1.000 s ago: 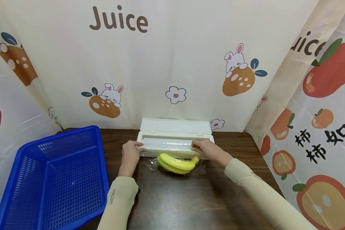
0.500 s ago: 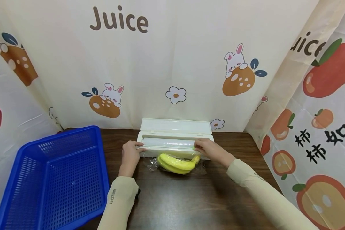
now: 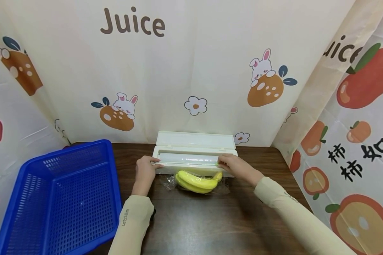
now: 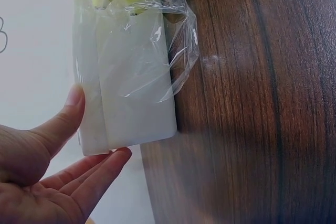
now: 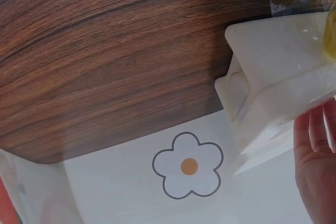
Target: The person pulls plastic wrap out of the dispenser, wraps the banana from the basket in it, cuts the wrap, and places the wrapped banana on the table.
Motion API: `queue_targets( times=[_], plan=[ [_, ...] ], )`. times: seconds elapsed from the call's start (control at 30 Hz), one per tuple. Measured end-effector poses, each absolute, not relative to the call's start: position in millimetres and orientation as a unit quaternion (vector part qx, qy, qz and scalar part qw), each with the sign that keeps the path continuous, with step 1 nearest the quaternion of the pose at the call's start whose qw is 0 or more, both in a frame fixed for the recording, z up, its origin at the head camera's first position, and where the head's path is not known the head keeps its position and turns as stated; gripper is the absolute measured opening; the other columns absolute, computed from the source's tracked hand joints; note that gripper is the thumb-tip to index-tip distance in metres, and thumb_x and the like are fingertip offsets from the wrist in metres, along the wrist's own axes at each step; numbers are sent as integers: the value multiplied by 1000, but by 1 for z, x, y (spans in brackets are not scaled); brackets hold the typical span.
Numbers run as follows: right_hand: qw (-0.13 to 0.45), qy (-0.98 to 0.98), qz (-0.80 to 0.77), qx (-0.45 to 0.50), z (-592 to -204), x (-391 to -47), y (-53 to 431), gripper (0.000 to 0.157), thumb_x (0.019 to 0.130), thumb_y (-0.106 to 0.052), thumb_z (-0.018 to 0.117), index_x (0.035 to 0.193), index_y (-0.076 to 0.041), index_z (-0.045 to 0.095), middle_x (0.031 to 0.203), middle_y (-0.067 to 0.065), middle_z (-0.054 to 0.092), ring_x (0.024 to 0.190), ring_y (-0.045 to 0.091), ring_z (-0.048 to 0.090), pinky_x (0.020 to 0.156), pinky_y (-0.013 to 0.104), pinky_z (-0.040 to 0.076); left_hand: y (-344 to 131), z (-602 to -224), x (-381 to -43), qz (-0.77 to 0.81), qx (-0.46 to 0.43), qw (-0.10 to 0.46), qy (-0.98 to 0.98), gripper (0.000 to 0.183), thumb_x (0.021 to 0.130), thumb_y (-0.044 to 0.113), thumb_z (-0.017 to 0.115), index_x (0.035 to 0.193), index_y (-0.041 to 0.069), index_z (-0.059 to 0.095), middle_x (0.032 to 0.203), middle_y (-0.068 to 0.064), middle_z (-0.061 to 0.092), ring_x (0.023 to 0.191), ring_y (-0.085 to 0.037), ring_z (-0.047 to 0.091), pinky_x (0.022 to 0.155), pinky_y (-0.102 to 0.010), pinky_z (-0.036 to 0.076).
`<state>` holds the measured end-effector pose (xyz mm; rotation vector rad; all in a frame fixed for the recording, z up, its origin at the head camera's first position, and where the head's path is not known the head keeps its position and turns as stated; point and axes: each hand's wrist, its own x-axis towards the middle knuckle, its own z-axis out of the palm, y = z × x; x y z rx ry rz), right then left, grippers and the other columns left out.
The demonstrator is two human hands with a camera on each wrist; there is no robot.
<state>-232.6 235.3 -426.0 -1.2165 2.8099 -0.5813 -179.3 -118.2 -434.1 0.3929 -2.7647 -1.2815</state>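
Currently, white box (image 3: 170,170) lies lengthwise along the far edge of the dark wood-grain surface (image 3: 198,226), near the middle of that edge. Lid (image 3: 196,139) up, tipped back toward the printed backdrop (image 3: 166,71). Inside: pale roll (image 3: 185,158), parallel to the box's long sides.

Left hand (image 3: 144,173): clamped on the box's left end. Left wrist view shows thumb on one long edge and fingers against the end, the box corner between them.

Right hand (image 3: 237,166): at the front rim, toward the box's right end. Fingertips drawn together, pinching a small green piece (image 3: 216,164); the fingers cover most of it.

Clear film (image 3: 169,181) drapes from the box's front over the bananas (image 3: 196,182), crumpled beyond both ends of the bunch. Bananas: just in front of the box, on its near-edge side, stem end toward the surface's right edge.

Blue basket (image 3: 114,184): at the surface's left edge, apart from the box, running from near the far left corner toward the near edge; perforated walls and floor.

Both forearms in pale cream sleeves (image 3: 127,216), lettering on each. Dark item beside the left cuff, only partly seen. Backdrop print: rabbits, orange fruit, outlined flowers, "Juice".
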Motion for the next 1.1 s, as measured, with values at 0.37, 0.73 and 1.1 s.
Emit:
queue_targets(
  times=[0.37, 0.73, 1.1],
  plan=[
    [20, 901, -191, -389, -428, -233, 242, 14, 102, -5, 69, 93, -13, 61, 88, -2, 60, 82, 13, 53, 74, 33, 49, -117, -434, -178, -415, 122, 29, -901, 26, 91, 12, 83, 112, -4, 80, 127, -28, 70, 119, -45, 65, 97, -55, 56],
    [3, 902, -185, -391, -425, -230, 252, 14, 100, -4, 71, 93, -12, 62, 89, -1, 61, 82, 14, 53, 72, 33, 51, -113, -433, -182, -412, 127, 31, -902, 26, 90, 13, 83, 111, -2, 81, 127, -27, 71, 119, -43, 66, 98, -54, 56],
    [-60, 900, -148, -406, -426, -225, 271, 11, 96, -2, 73, 94, -8, 64, 95, 4, 65, 88, 21, 56, 75, 39, 52, -119, -432, -181, -424, 122, 19, -897, 24, 93, 11, 80, 111, -4, 80, 129, -29, 69, 117, -44, 66, 95, -53, 57]
  ],
)
